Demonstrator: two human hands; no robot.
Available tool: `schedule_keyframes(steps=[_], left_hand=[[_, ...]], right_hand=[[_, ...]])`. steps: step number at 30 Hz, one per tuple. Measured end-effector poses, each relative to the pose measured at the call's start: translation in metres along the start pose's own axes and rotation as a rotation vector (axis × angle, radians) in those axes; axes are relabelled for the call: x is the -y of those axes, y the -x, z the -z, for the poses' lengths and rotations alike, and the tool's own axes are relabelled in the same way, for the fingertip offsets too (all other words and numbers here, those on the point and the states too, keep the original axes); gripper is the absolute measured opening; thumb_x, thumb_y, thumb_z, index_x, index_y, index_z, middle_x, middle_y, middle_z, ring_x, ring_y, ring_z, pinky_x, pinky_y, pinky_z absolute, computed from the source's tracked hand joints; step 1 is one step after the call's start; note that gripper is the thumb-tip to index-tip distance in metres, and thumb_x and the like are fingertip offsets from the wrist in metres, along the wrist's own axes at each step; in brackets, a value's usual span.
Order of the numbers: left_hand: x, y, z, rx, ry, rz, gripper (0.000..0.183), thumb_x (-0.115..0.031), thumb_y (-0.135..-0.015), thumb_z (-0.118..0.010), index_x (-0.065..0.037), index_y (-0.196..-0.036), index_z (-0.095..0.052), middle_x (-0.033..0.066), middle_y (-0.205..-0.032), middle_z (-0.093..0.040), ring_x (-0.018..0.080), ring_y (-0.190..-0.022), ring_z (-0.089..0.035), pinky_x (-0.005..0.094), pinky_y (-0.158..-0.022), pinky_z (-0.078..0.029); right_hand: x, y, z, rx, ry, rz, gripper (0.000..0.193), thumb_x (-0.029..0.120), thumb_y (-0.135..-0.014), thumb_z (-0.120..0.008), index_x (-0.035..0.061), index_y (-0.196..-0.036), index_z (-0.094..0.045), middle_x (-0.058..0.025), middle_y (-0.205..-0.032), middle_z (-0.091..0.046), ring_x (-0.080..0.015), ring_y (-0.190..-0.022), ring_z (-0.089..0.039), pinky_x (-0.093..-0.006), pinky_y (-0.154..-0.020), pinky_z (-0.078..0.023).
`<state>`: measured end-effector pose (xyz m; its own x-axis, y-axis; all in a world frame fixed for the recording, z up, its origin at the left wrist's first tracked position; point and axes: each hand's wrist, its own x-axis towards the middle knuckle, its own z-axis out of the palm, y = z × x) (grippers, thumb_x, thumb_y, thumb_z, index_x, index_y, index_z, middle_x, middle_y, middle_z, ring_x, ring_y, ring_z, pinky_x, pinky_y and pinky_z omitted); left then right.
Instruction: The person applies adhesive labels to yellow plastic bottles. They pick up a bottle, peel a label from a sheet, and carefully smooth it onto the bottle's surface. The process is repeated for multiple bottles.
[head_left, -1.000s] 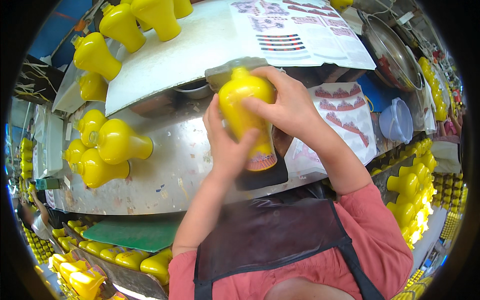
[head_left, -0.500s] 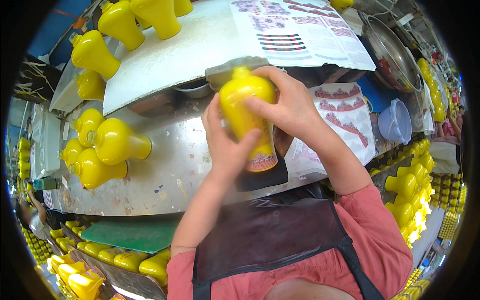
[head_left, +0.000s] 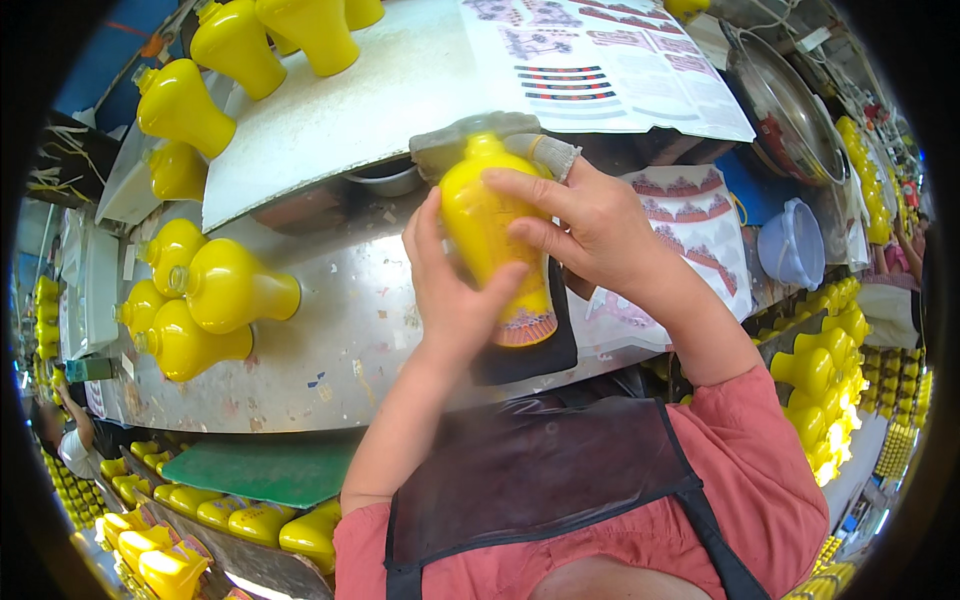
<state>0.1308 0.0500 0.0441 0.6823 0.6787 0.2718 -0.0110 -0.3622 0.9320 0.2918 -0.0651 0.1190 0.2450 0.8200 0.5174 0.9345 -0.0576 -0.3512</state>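
A glossy yellow bottle (head_left: 478, 232) with a narrow neck and wide shoulders stands tilted in front of me. Round its foot runs a pink and purple patterned band. My left hand (head_left: 447, 265) is closed round its left side, thumb across the lower front. My right hand (head_left: 607, 222) has its thumb and a finger bent against the upper right side. A grey knit sleeve-like piece (head_left: 556, 154) shows at another right finger; whether it is worn or held I cannot tell. Behind the neck lies a grey lump (head_left: 440, 150), and under the bottle a black pad (head_left: 550, 358).
Several yellow bottles (head_left: 225, 285) lie at the left of the metal table (head_left: 300, 375); others stand on the white board (head_left: 330, 125). Printed decal sheets (head_left: 690, 215) lie right, near a pale blue bucket (head_left: 790, 243). Trays of yellow bottles (head_left: 820, 370) flank me.
My right hand has drawn back from the bottle's neck to its upper right side, its fingers now more bent. The grey knit piece has come into sight. My left hand keeps its hold.
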Motion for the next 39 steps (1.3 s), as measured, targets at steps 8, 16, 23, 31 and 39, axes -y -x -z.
schedule_keyframes(steps=[8, 16, 23, 31, 39], left_hand=[[0.001, 0.0, 0.001, 0.013, 0.02, 0.002, 0.106, -0.038, -0.073, -0.09, -0.006, -0.156, -0.032, 0.0204, -0.148, -0.04, 0.0372, -0.136, -0.045, 0.0476, -0.114, -0.04], [0.0, -0.002, 0.001, 0.008, -0.004, -0.002, 0.105, -0.037, -0.073, -0.088, -0.005, -0.156, -0.031, 0.0205, -0.147, -0.041, 0.0367, -0.134, -0.047, 0.0473, -0.113, -0.041], [-0.003, -0.003, 0.0, 0.01, 0.005, 0.012, 0.106, -0.031, -0.072, -0.089, -0.006, -0.157, -0.03, 0.0195, -0.146, -0.04, 0.0355, -0.132, -0.049, 0.0463, -0.11, -0.045], [-0.006, 0.001, 0.005, 0.022, 0.02, 0.047, 0.092, -0.027, -0.085, -0.077, -0.009, -0.161, -0.028, 0.0178, -0.145, -0.04, 0.0292, -0.119, -0.053, 0.0417, -0.101, -0.051], [0.006, 0.02, 0.012, 0.072, 0.107, 0.035, 0.075, -0.032, -0.098, -0.059, -0.001, -0.16, -0.03, 0.0182, -0.133, -0.053, 0.0281, -0.115, -0.055, 0.0438, -0.105, -0.045]], right_hand=[[0.007, 0.003, 0.013, 0.138, 0.104, -0.054, 0.051, 0.033, -0.092, -0.073, 0.0327, -0.141, -0.063, -0.0174, -0.087, -0.061, -0.0352, -0.066, -0.067, -0.043, -0.06, -0.056], [-0.036, -0.012, 0.008, -0.145, -0.432, -0.478, 0.035, 0.04, -0.105, -0.055, 0.015, -0.122, -0.074, -0.009, -0.086, -0.067, -0.0181, -0.064, -0.062, -0.0325, -0.06, -0.052], [-0.031, 0.006, 0.045, 0.031, -1.354, -0.898, 0.032, 0.025, -0.103, -0.06, 0.0036, -0.127, -0.058, -0.0102, -0.102, -0.069, -0.0213, -0.086, -0.072, -0.0303, -0.07, -0.059], [0.016, 0.006, 0.025, -0.113, 0.073, 0.201, 0.03, 0.001, -0.078, -0.076, 0.0101, -0.107, -0.075, -0.0073, -0.097, -0.073, -0.0241, -0.083, -0.071, -0.0352, -0.069, -0.058], [0.033, 0.061, 0.018, 0.048, -0.284, 0.263, 0.025, 0.01, -0.081, -0.077, 0.0102, -0.106, -0.075, -0.0098, -0.1, -0.071, -0.0291, -0.092, -0.074, -0.038, -0.08, -0.06]])
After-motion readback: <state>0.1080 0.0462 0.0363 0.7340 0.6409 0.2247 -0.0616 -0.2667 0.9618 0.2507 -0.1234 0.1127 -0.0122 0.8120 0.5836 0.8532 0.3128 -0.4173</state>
